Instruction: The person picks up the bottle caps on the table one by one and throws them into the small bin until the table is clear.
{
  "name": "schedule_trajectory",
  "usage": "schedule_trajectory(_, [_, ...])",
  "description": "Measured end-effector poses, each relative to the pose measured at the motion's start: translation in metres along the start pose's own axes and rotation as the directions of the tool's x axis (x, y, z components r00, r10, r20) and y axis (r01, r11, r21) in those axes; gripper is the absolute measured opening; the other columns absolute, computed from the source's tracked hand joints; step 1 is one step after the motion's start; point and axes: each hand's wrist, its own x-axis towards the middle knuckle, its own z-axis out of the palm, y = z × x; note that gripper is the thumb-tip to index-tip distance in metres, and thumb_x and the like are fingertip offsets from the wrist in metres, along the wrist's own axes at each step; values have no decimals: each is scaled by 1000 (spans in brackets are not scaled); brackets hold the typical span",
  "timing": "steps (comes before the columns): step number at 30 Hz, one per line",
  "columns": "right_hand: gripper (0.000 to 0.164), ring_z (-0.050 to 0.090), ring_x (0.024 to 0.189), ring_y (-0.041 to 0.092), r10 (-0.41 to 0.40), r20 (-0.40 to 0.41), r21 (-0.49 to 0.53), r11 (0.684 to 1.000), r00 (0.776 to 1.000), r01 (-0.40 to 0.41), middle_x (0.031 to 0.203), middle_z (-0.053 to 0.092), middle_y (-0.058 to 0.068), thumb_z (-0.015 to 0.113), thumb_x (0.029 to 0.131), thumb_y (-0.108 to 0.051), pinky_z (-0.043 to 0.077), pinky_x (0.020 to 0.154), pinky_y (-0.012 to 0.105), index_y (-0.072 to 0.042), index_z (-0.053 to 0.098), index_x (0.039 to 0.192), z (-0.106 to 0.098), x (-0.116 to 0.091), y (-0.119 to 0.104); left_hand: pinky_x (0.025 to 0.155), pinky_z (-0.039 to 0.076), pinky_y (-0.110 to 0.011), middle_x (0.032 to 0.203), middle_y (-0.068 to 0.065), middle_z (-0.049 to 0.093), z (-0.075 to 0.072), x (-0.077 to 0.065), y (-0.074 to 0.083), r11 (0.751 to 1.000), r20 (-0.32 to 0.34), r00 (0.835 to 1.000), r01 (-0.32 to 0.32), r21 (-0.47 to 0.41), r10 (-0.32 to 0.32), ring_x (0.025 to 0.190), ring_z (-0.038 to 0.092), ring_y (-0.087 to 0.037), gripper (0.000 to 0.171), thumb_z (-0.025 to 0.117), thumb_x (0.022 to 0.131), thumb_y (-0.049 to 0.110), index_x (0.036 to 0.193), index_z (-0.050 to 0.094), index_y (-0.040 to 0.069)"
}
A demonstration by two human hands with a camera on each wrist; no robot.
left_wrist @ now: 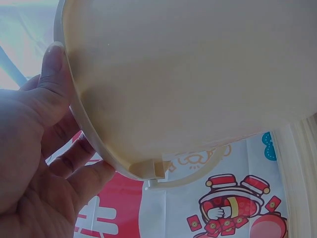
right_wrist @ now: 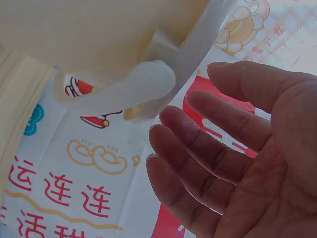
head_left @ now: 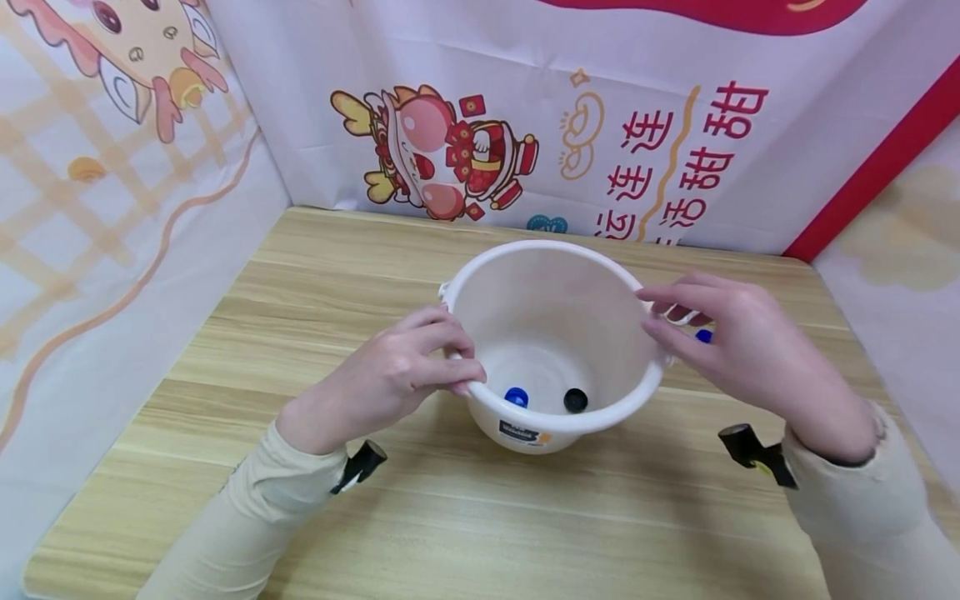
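Note:
A white plastic bucket (head_left: 551,325) stands upright on the table, its opening facing up. My left hand (head_left: 401,362) grips the left part of its rim, and in the left wrist view the thumb (left_wrist: 53,64) lies along the edge with the fingers outside. Beside the right rim is my right hand (head_left: 731,325); in the right wrist view its fingers (right_wrist: 173,144) are loosely bent and apart from the bucket's handle (right_wrist: 143,82). On the bucket's floor lie a small blue cap (head_left: 517,397) and a black round cap (head_left: 575,400).
Another small blue object (head_left: 703,336), partly hidden by my right hand, lies on the table right of the bucket. The wood-grain table (head_left: 525,525) meets a printed cloth (head_left: 315,100) at the back, with more cloth at both sides.

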Motion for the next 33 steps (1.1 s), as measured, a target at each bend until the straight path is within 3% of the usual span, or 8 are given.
schedule_trajectory(8, [39,63,82,9,31,-47,-11,999,998,-31,101,72,1,83,79,-5,48,70,5,-9,73,117,-7,-10,12,106,44,-43,101,-5,66,-1,0,1,1000,10,1000,10,1,-10,107,57,-24,30,86,74,11,103,79,14])
schedule_trajectory(14, [42,58,82,-7,74,-89,-18,997,993,-76,102,72,4,84,76,-2,46,70,3,-9,74,116,-14,-19,23,106,44,-44,101,-5,66,0,0,0,1000,5,1000,-5,-7,6,106,58,-24,29,86,74,11,102,79,14])
schedule_trajectory(28, [38,50,81,-17,202,-63,-5,979,977,-203,96,72,8,81,79,0,45,66,1,-5,73,116,-16,-43,48,107,43,-43,101,-5,66,-1,1,1,1000,16,1000,19,-2,-18,107,58,-23,29,86,74,13,102,79,14])
schedule_trajectory(33, [36,50,80,-17,208,-52,-25,977,977,-210,96,72,11,81,81,-2,44,66,0,-3,72,116,-15,-48,55,107,43,-43,101,-5,67,-1,0,1,1000,13,1000,15,-5,-15,106,58,-24,30,86,74,12,103,79,14])
